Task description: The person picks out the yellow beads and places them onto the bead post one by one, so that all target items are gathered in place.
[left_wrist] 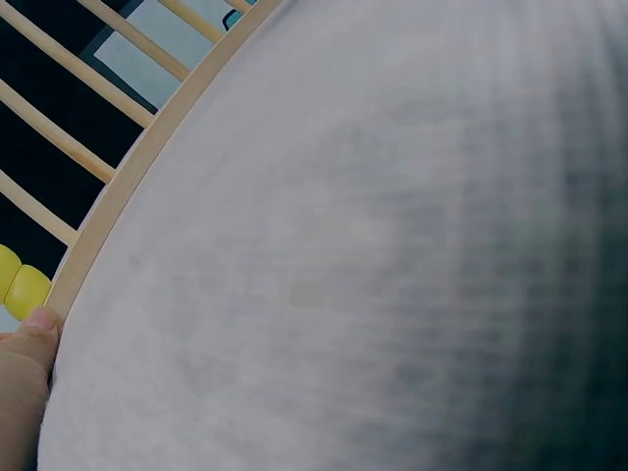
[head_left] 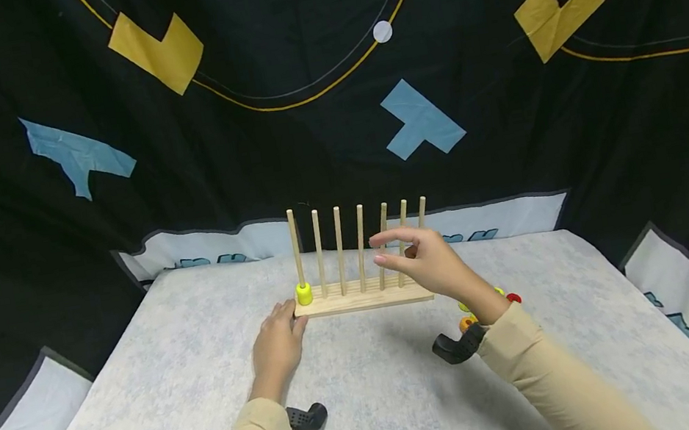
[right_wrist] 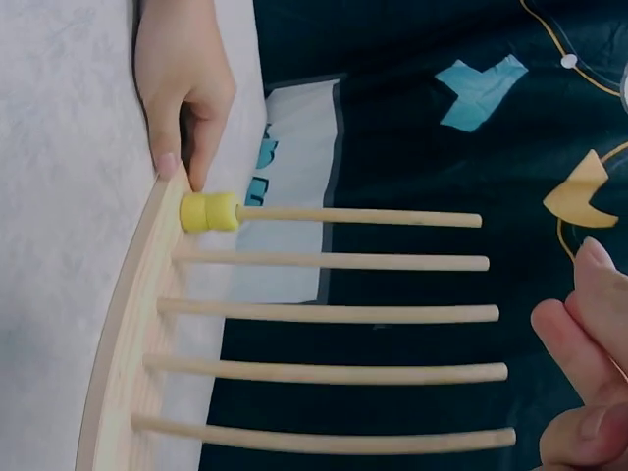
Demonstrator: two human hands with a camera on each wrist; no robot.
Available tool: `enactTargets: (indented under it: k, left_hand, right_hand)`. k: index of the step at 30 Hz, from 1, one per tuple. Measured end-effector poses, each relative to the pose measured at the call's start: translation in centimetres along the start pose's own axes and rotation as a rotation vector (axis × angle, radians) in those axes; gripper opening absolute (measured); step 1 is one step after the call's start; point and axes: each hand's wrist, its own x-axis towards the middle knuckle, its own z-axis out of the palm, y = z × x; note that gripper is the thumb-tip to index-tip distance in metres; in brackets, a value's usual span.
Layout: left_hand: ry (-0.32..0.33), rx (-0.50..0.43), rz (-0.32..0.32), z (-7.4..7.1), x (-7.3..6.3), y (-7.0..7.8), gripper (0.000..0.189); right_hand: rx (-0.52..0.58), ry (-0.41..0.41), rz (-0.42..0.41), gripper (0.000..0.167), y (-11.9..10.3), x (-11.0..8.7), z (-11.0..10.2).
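A wooden peg rack (head_left: pixel 364 302), with several upright pegs on a flat base, stands on the table. Two yellow beads (right_wrist: pixel 208 211) are stacked at the foot of its leftmost peg (head_left: pixel 295 248). My left hand (head_left: pixel 278 344) grips the left end of the base; in the left wrist view its thumb (left_wrist: pixel 37 334) lies on the edge beside the beads. Raised in front of the right-hand pegs, my right hand (head_left: pixel 428 262) has thumb and index finger apart, with nothing visible between them. The right wrist view shows its fingers (right_wrist: pixel 574 343) beyond the peg tips.
Loose red bead (head_left: pixel 514 298) and orange bead (head_left: pixel 467 323) lie on the table with yellow ones, partly hidden behind my right forearm. Pale cloth covers the table (head_left: pixel 163 391). A black curtain (head_left: pixel 308 153) with taped paper shapes hangs behind it.
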Motion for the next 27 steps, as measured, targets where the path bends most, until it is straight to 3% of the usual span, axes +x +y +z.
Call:
enactTargets:
  k: [4,11,19,27]
  left_hand:
    - [0.003,-0.001,0.008,0.0,0.0,0.0,0.054]
    - [-0.001,0.013,-0.002,0.1,-0.1,-0.1,0.056]
    - [-0.002,0.006,0.007,0.0,0.0,-0.1,0.055]
    - [0.01,0.007,0.021,0.1,0.0,-0.2,0.054]
  right_hand:
    - [-0.014,-0.006,0.019,0.031,1.0,-1.1,-1.1]
    - [-0.027,0.022,0.146,0.036,4.3,-3.0,-3.3]
    - [-0.119,0.096,0.264,0.041,8.3,-5.3,-6.1]
    - [-0.241,0.111,0.336,0.037,10.8,-7.3,-8.1]
